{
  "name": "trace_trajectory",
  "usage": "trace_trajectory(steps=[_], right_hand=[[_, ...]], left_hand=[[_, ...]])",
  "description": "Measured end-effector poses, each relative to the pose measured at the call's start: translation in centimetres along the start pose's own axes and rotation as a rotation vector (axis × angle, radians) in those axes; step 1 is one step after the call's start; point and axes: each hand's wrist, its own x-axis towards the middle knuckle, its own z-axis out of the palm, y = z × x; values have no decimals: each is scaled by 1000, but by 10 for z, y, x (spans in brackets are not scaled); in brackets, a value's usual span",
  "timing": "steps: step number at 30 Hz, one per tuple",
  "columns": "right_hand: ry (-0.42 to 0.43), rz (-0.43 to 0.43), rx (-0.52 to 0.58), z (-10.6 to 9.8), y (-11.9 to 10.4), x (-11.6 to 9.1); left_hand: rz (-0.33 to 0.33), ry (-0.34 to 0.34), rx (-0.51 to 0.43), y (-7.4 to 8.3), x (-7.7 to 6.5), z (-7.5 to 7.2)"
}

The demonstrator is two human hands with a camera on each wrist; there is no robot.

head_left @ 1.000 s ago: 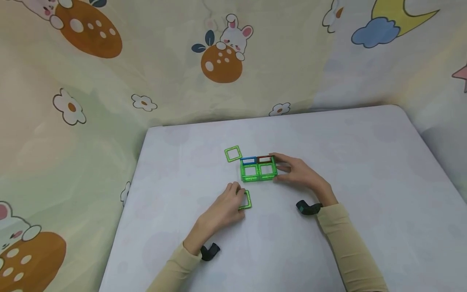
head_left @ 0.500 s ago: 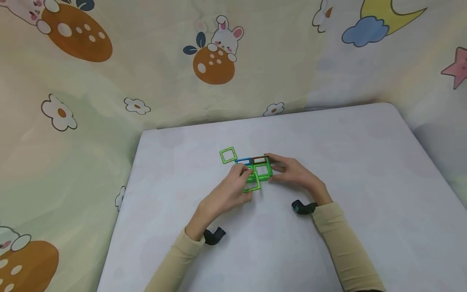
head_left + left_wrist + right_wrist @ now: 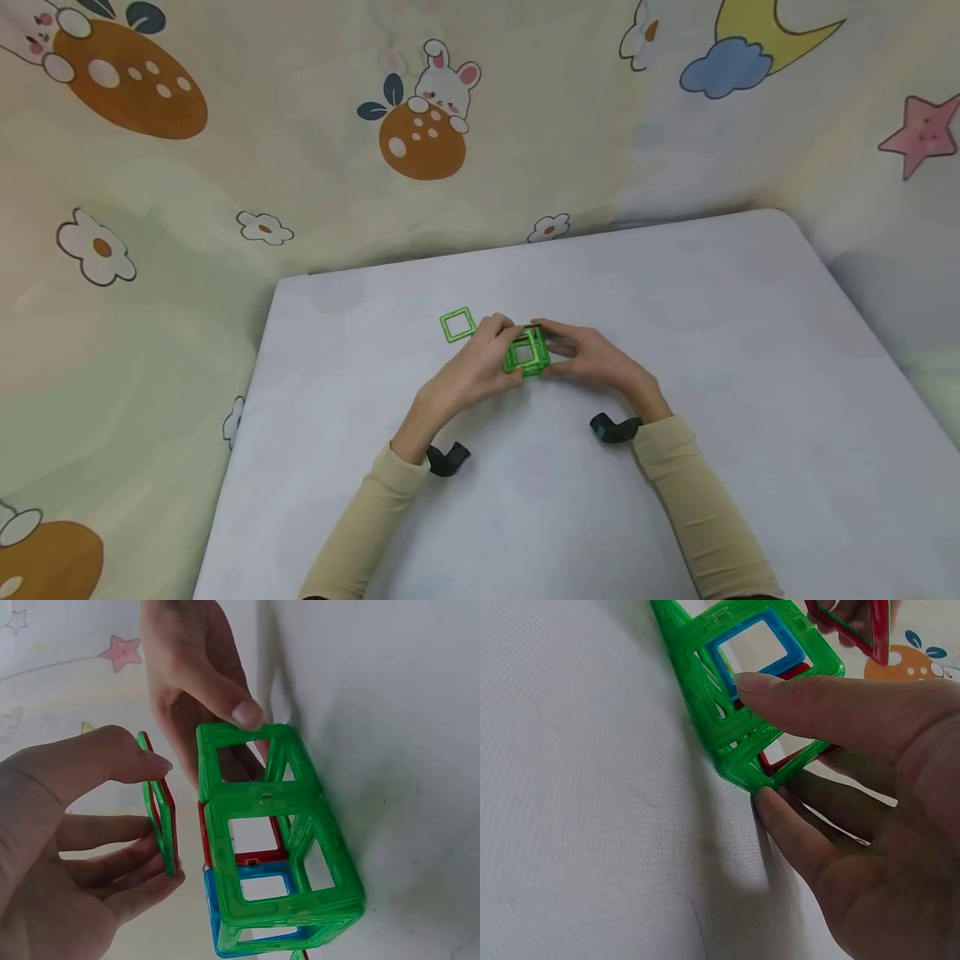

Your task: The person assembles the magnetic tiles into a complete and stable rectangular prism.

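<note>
My left hand [image 3: 474, 371] pinches a square magnetic tile [image 3: 171, 817] by its edges between thumb and fingers. The tile is green on one side with red along the other, and it stands slightly apart from a box of magnetic tiles [image 3: 285, 907]. That box has green square frames, with blue [image 3: 214, 907] and red pieces on one side. It rests on the table. My right hand [image 3: 596, 362] grips its right end, thumb on one face and fingers at another. In the head view, my left hand and the held tile hide the box's left part.
A loose green square tile [image 3: 462, 337] lies flat on the white table [image 3: 360, 333], just left of the box and close to my left fingers. Beyond the table's back edge hangs a printed cloth [image 3: 322, 125] with rabbits and flowers.
My left hand has carried its tile up and away from me, from the table in front to the near side of the box. The right hand keeps its grip, and the head view has shifted slightly.
</note>
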Motion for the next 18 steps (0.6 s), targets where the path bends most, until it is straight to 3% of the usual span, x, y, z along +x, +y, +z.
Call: trace_trajectory(steps=[18], right_hand=[[-6,-4,-15,0,1,0]], left_hand=[[16,-49,-52,-11,20,8]])
